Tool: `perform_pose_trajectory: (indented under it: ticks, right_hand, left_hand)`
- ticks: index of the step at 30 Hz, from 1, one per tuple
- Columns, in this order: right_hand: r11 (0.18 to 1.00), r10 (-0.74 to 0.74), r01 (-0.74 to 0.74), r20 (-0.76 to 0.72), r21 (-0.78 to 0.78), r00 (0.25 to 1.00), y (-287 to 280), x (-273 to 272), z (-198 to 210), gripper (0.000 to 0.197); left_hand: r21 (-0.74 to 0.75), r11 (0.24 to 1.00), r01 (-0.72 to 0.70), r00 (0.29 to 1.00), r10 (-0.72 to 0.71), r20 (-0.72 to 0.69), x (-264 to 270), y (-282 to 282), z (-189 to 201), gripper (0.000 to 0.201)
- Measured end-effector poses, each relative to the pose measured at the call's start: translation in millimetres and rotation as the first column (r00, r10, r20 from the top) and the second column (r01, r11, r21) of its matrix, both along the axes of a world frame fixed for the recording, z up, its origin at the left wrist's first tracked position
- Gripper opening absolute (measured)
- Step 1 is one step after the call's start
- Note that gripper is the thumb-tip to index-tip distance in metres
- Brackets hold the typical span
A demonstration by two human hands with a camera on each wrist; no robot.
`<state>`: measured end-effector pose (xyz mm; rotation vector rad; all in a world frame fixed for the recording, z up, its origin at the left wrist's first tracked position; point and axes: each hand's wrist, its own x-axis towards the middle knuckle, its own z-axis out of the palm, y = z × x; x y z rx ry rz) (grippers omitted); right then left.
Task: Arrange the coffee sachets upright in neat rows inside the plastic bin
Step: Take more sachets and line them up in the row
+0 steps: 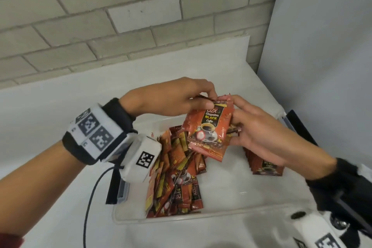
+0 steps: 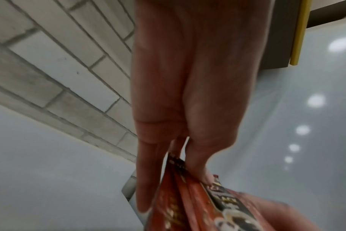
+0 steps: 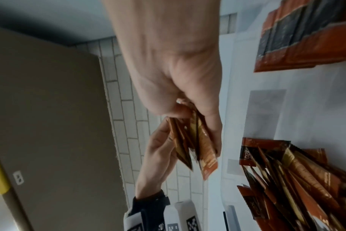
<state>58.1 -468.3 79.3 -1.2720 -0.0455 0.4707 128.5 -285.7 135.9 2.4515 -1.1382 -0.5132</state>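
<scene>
From the head, both hands are holding a small bunch of sachets (image 1: 209, 129) above the bin (image 1: 128, 221). The left hand (image 1: 171, 98) is pinching the bunch's top edge at 12 o'clock. The right hand (image 1: 255, 127) is gripping its side at 3 o'clock. In the bin, a messy leaning row (image 1: 175, 177) is sitting at 9 o'clock, and a tidy stack (image 1: 265, 165) is sitting at 3 o'clock under the right hand. I think the step is squaring up the bunch. Next it needs to go down standing up, beside a row.

From the left wrist, the left fingers (image 2: 146, 179) and thumb are squeezing the bunch from both sides. The bin's inside is not showing here.

From the right wrist, the bunch (image 3: 190, 145) is showing edge-on, several packs thick, with the right fingers curling round it. The head view is showing only the front pack.
</scene>
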Motion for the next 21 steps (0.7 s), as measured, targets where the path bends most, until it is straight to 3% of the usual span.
perform_pose_trajectory:
  ticks: [2,5,9,11,13,16,18,19,21]
  right_hand:
    - [0.990,-0.044,0.053,-0.066,0.128,0.997,-12,-4,-1,0.030]
    - [0.980,-0.062,0.080,-0.101,0.184,0.993,-26,-11,-4,0.058]
    - [0.977,-0.190,0.191,-0.015,0.091,0.982,-39,-19,-17,0.048]
    - [0.963,-0.249,0.247,0.006,0.106,0.968,-46,-21,-22,0.048]
    - [0.949,-0.287,0.281,0.021,0.144,0.958,-50,-23,-25,0.047]
    - [0.943,-0.312,0.300,0.069,0.143,0.947,-51,-23,-27,0.038]
    - [0.945,-0.322,0.312,0.105,0.102,0.941,-51,-23,-28,0.031]
    - [0.944,-0.329,0.321,0.128,0.079,0.936,-51,-22,-28,0.029]
    - [0.943,-0.331,0.332,0.188,0.027,0.925,-51,-22,-28,0.029]
  left_hand:
    - [-0.040,0.999,-0.021,1.000,0.021,-0.005,0,-16,-6,0.018]
    - [-0.128,0.989,-0.070,0.997,0.065,-0.041,0,-37,-14,0.016]
    - [-0.318,0.896,-0.310,0.933,0.223,-0.283,-6,-59,-21,0.038]
    - [-0.356,0.821,-0.447,0.860,0.285,-0.423,-9,-66,-25,0.049]
    - [-0.315,0.798,-0.514,0.769,0.266,-0.581,-14,-71,-31,0.060]
    - [-0.287,0.821,-0.493,0.547,0.036,-0.836,-22,-79,-43,0.069]
    - [-0.292,0.801,-0.522,0.387,-0.083,-0.918,-28,-83,-48,0.065]
    - [-0.299,0.782,-0.547,0.341,-0.118,-0.932,-30,-85,-51,0.064]
    - [-0.325,0.741,-0.588,0.334,-0.143,-0.932,-31,-86,-56,0.063]
